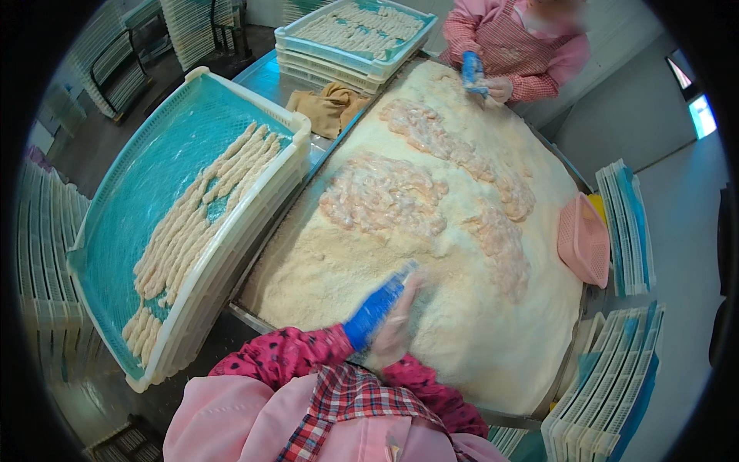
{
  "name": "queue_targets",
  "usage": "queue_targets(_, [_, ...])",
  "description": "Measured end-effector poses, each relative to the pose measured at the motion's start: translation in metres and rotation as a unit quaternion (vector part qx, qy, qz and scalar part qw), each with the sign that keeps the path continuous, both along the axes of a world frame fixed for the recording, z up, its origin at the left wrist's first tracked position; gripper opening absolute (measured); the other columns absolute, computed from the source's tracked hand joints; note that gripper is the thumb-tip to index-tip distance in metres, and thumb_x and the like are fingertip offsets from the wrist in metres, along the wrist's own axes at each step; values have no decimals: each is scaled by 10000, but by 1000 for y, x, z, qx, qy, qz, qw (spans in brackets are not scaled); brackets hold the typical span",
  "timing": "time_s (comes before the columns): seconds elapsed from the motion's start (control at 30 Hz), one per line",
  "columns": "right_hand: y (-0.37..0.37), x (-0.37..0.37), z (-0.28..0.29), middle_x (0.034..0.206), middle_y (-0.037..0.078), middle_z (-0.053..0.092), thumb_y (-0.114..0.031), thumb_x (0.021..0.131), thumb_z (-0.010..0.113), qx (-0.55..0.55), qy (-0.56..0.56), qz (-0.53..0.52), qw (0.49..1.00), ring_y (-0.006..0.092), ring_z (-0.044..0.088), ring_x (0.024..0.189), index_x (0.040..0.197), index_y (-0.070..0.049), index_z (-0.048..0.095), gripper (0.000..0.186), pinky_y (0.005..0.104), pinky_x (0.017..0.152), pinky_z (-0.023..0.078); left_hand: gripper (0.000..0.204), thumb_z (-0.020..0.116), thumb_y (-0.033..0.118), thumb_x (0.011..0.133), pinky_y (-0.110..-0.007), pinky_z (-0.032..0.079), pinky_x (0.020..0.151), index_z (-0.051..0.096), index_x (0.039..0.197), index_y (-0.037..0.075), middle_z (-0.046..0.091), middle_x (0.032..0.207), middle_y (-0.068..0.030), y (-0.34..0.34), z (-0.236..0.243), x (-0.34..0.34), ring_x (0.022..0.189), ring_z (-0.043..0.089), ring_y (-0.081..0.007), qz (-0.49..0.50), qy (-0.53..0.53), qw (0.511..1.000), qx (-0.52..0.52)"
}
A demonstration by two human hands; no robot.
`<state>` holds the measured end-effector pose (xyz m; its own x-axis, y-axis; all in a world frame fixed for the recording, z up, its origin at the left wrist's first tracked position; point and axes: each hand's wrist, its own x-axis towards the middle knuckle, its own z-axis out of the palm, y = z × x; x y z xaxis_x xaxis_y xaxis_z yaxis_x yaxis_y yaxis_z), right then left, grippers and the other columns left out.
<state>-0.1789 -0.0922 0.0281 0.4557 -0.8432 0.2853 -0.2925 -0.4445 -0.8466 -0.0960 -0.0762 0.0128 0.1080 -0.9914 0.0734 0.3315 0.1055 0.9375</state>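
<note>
My left hand (375,310) wears a blue glove and my right hand (394,327) a clear one. They are side by side, close together and smeared by motion, above the near part of a thick bed of pale flour or breading (308,269). Whether something lies between the palms is hidden. Beyond them, a broad pile of raw pinkish meat strips (381,192) rests on the flour. A flour-dusted heap of similar strips (500,250) lies to the right, and another band of meat (435,135) stretches across the far side.
Left stands a stack topped by a white tray (188,77) with blue-green lining and rows of coated strips (204,204). More trays (289,42) and a tan cloth (327,108) are beyond. A co-worker (516,54) stands far right. A pink basket (583,240) and stacked trays (604,385) line the right.
</note>
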Motion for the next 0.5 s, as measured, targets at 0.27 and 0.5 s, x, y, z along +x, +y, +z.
queue_targets(0.27, [6,19,15,1463,289,2,-595,891,123,-139,-49,26,989,415,-22,1366,1410,64,63,841,495,1088,-8,704,419,387,911,-418,73,1108,149,1419,-20,132,1486,-188,-8,36,-39,1377,133,-301,92,278,898,-328])
queue_targets(0.5, [8,15,11,1486,230,-6,-732,813,76,-72,-131,67,987,337,-20,1383,1419,39,34,981,431,1102,-32,837,335,514,884,-426,-22,1102,37,1407,-68,16,1493,-199,-11,1,-24,1386,32,-320,119,3,940,-319])
